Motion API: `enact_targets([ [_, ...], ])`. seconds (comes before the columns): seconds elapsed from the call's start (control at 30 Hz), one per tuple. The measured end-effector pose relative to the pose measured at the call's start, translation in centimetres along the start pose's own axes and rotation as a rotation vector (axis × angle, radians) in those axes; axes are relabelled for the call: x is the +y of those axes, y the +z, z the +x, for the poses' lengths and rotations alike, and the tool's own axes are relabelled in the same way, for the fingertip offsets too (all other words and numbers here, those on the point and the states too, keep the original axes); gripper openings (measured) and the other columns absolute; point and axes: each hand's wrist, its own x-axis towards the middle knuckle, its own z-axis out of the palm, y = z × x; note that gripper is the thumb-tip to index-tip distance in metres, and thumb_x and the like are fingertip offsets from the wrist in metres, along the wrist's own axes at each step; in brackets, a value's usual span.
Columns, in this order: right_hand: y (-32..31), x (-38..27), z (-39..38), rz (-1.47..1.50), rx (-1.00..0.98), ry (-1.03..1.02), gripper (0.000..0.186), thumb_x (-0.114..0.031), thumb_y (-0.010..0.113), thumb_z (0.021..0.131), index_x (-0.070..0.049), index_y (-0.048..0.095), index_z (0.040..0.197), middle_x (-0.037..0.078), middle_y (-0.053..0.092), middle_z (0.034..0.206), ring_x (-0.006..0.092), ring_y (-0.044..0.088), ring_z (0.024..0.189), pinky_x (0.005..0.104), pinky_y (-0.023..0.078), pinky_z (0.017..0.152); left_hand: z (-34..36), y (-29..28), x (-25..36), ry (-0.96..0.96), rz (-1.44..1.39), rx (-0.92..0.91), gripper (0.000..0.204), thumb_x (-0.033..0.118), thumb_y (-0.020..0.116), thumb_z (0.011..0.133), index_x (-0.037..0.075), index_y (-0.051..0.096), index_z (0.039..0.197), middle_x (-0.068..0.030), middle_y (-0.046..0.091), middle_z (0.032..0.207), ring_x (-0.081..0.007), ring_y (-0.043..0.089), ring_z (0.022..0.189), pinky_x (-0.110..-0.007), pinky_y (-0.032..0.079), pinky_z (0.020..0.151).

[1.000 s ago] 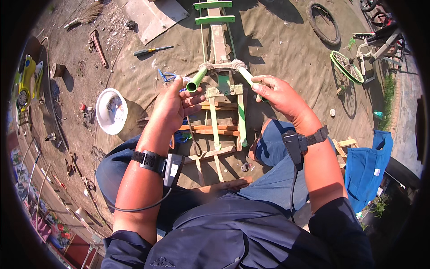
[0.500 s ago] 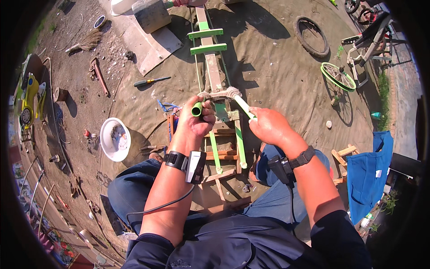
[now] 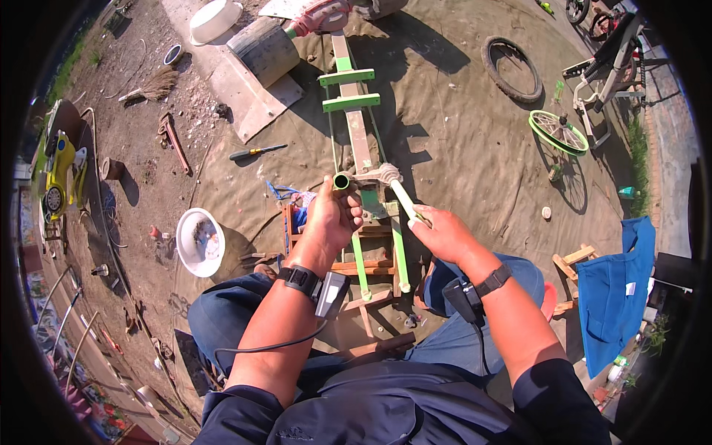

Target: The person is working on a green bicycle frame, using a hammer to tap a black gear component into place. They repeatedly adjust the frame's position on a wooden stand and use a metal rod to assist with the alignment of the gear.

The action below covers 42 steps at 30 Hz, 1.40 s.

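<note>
The left hand (image 3: pixel 337 219) is raised in front of the person's trunk, its forearm (image 3: pixel 280 348) slanting up and inward, palm turned upward; its thumb lies against the left tube (image 3: pixel 341 182) and its fingers curl just below that tube's open end, though whether they clasp it I cannot tell. The right hand (image 3: pixel 447 236) comes in from the other side, back of the hand uppermost and wrist fairly straight, thumb and fingers closed about the near end of the right tube (image 3: pixel 403 199). Both tubes rise from the near end of a long beam (image 3: pixel 360 144), between the person's knees and the cloth (image 3: pixel 460 159) beyond. A screwdriver (image 3: pixel 257 152) and a white bowl (image 3: pixel 194 265) lie off to the left.
</note>
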Motion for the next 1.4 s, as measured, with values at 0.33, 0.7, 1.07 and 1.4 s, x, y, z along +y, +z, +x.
enact_targets([
  [0.33, 4.6, 10.1, 1.6, 0.858, 0.344, 0.591, 0.044, -0.044, 0.052, 0.093, -0.004, 0.068, 0.100, 0.008, 0.066, 0.083, 0.0184, 0.060, 0.069, 0.0325, 0.047, 0.064, 3.9, -12.7, -13.6, -0.116, 0.762, 0.461, 0.034, 0.024, 0.063, 0.087, -0.001, 0.060, 0.109, -0.0126, 0.064, 0.091, -0.0242, 0.059, 0.078, -0.042, 0.048, 0.069],
  [0.7, 14.0, 8.0, 0.1, 0.308, -0.145, 0.793, 0.075, -0.036, 0.074, 0.081, 0.008, 0.046, 0.136, 0.027, 0.057, 0.130, 0.0342, 0.057, 0.120, 0.0374, 0.047, 0.098, 3.5, -12.2, -15.3, -0.415, 0.679, 0.349, 0.026, 0.019, 0.060, 0.091, 0.001, 0.062, 0.110, -0.0062, 0.058, 0.089, -0.0153, 0.048, 0.075, -0.035, 0.039, 0.064],
  [1.07, 17.4, 10.9, -2.0, -0.210, 0.005, 0.641, 0.045, -0.043, 0.065, 0.083, -0.017, 0.061, 0.119, 0.013, 0.066, 0.111, 0.0352, 0.065, 0.100, 0.0427, 0.053, 0.086, 2.4, -11.9, -14.5, -0.382, 0.531, 0.295, 0.028, 0.031, 0.066, 0.093, 0.005, 0.059, 0.100, -0.0052, 0.054, 0.089, -0.0197, 0.051, 0.086, -0.043, 0.047, 0.069],
  [1.4, 13.6, 4.4, -1.6, -0.198, 0.079, 0.464, 0.042, -0.042, 0.061, 0.087, -0.005, 0.061, 0.108, 0.019, 0.068, 0.101, 0.0372, 0.065, 0.094, 0.0456, 0.052, 0.082, -1.1, -10.0, -10.8, -0.137, 0.393, 0.183, 0.017, 0.017, 0.065, 0.087, 0.009, 0.053, 0.078, -0.0022, 0.051, 0.063, -0.0157, 0.046, 0.051, -0.033, 0.039, 0.049],
])
